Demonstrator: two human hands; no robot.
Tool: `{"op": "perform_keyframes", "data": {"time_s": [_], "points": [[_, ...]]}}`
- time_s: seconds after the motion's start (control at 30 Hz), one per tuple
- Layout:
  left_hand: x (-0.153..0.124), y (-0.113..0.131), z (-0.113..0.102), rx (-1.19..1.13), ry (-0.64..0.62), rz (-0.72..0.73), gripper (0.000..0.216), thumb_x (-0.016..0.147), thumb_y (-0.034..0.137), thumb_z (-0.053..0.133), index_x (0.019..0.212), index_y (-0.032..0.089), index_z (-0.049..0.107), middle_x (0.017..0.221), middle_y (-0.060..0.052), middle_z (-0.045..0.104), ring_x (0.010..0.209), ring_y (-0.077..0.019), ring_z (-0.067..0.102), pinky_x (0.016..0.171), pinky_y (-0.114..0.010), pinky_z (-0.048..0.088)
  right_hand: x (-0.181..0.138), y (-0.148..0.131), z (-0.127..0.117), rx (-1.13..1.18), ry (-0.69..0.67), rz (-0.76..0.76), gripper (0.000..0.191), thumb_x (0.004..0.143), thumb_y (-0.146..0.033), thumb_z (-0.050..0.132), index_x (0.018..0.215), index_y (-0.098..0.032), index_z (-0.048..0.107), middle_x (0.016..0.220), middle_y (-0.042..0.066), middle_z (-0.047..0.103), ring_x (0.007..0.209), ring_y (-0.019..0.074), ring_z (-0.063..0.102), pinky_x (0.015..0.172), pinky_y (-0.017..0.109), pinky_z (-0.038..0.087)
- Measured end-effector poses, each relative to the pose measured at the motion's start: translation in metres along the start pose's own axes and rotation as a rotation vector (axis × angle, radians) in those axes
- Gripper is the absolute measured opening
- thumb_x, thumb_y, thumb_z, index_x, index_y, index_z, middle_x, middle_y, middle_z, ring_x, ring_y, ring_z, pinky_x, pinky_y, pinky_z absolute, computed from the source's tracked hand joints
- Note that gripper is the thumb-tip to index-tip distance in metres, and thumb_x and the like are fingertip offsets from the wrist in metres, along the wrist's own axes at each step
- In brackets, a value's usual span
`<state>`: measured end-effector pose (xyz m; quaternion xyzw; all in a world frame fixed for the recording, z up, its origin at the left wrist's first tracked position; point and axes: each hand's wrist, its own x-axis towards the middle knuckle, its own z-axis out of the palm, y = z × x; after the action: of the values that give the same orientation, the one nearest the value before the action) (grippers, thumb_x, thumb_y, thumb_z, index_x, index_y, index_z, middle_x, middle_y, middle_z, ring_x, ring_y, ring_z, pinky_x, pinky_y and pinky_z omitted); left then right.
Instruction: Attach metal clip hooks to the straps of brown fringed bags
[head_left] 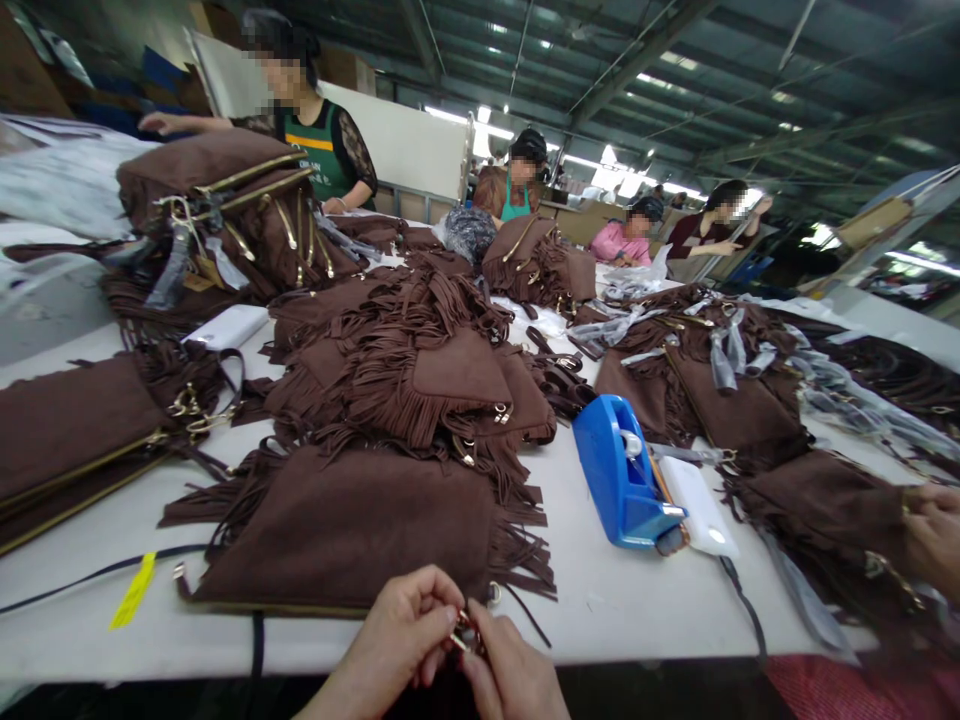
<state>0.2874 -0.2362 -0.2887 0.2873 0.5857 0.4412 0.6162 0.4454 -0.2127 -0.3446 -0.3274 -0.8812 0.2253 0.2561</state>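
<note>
My left hand (394, 640) and my right hand (514, 675) meet at the table's near edge, both pinched on a small gold metal clasp (463, 632). Just beyond them lies a flat brown suede bag (352, 525) with fringe along its sides. Behind it is a heap of brown fringed bags (420, 370). A thin dark strap (257, 640) hangs over the table edge to the left of my hands.
A blue tape dispenser (622, 475) stands right of the bag on the white table (592, 590). More brown bags lie at left (67, 430) and right (750, 410). Another person's hand (934, 535) holds a bag at far right. Several workers sit across the table.
</note>
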Motion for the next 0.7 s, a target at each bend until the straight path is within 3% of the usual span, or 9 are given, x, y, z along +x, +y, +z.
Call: {"op": "perform_keyframes", "data": {"time_s": [0.17,0.33,0.5,0.7], "points": [[-0.003,0.003,0.004,0.022,0.007,-0.017,0.033,0.062,0.046,0.052,0.071,0.015,0.052,0.041,0.008,0.046,0.031,-0.0036,0.035,0.034,-0.015,0.024,0.006,-0.013,-0.007,0.056,-0.114,0.071,0.029,0.087,-0.019,0.038,0.115,-0.02,0.047,0.085,0.006,0.065,0.071,0.0183,0.066,0.063,0.025,0.053],[-0.004,0.001,0.004,0.01,-0.004,-0.025,0.032,0.062,0.046,0.051,0.069,0.015,0.051,0.04,0.008,0.046,0.031,-0.0038,0.035,0.034,-0.016,0.024,0.009,-0.017,-0.01,0.042,-0.121,0.051,0.023,0.087,-0.016,0.036,0.107,-0.016,0.047,0.081,0.006,0.063,0.068,0.0162,0.065,0.06,0.023,0.052],[0.0,-0.011,0.008,0.023,0.002,-0.002,0.03,0.066,0.045,0.049,0.069,0.015,0.051,0.042,0.007,0.047,0.031,-0.0043,0.036,0.033,-0.016,0.024,0.006,-0.02,-0.001,-0.152,0.031,0.003,0.02,0.088,-0.019,0.03,0.099,-0.018,0.047,0.069,0.003,0.063,0.054,0.017,0.064,0.046,0.024,0.047],[-0.001,-0.022,0.011,0.151,-0.034,0.062,0.026,0.078,0.039,0.042,0.073,0.016,0.052,0.05,0.005,0.051,0.033,-0.0054,0.039,0.034,-0.017,0.026,-0.004,-0.02,0.01,-0.183,0.185,0.096,0.03,0.092,-0.026,0.019,0.094,-0.02,0.049,0.065,0.002,0.064,0.051,0.0165,0.063,0.047,0.025,0.045]]}}
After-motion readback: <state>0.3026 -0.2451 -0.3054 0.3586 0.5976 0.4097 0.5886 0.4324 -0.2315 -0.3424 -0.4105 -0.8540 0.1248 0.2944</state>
